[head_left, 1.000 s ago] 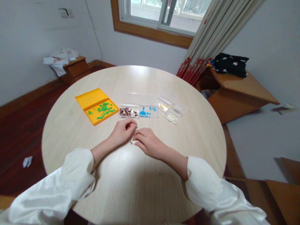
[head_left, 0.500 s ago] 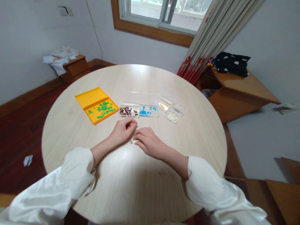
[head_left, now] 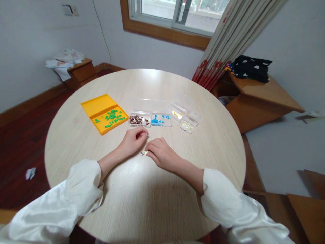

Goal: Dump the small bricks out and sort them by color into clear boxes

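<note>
My left hand (head_left: 135, 139) rests on the table just in front of the brown pieces, its fingers curled into a pinch; anything between them is too small to name. Beside it my right hand (head_left: 161, 152) is closed at the fingertips over a small pale yellow building brick (head_left: 146, 153) on the tabletop. A tiny brown brick (head_left: 142, 154) lies just left of that one. Beyond the hands stand a clear box with brown bricks (head_left: 139, 120) and a clear box with blue bricks (head_left: 158, 120).
On the round table (head_left: 122, 203), an open orange-yellow case (head_left: 98, 103) holds green bricks (head_left: 113, 117) at left. Clear boxes with yellow bricks (head_left: 175, 114) and pale yellow bricks (head_left: 187, 126) lie at right. A wooden cabinet (head_left: 264, 108) stands beyond the table's right edge.
Both hands stay almost in place. The view has shifted very slightly, and the pale yellow brick at the right fingertips looks slightly turned.
</note>
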Motion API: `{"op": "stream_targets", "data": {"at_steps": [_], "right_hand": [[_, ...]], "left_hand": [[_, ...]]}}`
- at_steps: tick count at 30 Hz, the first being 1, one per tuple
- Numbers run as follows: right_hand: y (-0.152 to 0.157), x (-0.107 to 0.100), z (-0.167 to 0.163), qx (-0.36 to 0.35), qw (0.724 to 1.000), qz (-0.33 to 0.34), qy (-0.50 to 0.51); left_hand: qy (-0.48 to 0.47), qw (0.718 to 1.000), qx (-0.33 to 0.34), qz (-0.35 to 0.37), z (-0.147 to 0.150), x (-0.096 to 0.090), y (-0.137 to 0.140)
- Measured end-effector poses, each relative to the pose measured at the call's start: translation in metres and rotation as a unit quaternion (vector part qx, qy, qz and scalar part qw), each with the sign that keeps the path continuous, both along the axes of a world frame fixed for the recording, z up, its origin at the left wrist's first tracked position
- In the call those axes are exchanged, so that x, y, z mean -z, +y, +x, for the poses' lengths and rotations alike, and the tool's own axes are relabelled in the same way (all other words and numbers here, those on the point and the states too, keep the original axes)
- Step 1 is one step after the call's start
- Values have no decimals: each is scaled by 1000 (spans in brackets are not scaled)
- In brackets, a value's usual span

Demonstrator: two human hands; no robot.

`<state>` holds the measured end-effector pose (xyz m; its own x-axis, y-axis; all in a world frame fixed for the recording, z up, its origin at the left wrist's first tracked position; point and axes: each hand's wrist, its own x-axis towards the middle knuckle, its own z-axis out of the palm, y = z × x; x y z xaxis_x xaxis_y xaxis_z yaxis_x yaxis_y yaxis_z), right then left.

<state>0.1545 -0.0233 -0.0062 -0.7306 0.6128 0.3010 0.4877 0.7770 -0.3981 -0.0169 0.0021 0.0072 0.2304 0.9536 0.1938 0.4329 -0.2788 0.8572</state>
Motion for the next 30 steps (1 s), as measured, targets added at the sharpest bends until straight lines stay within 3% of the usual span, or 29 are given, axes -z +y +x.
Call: {"op": "stream_targets", "data": {"at_steps": [14, 26, 30], "right_hand": [[2, -6, 4, 28, 999, 1, 27], [10, -19, 17, 93, 988, 67, 101], [9, -19, 16, 97, 989, 58, 98]], "left_hand": [[-44, 999, -7, -22, 1, -3, 0], [-154, 957, 110, -220, 7, -19, -6], [-173, 942, 139, -251, 8, -18, -8]]}}
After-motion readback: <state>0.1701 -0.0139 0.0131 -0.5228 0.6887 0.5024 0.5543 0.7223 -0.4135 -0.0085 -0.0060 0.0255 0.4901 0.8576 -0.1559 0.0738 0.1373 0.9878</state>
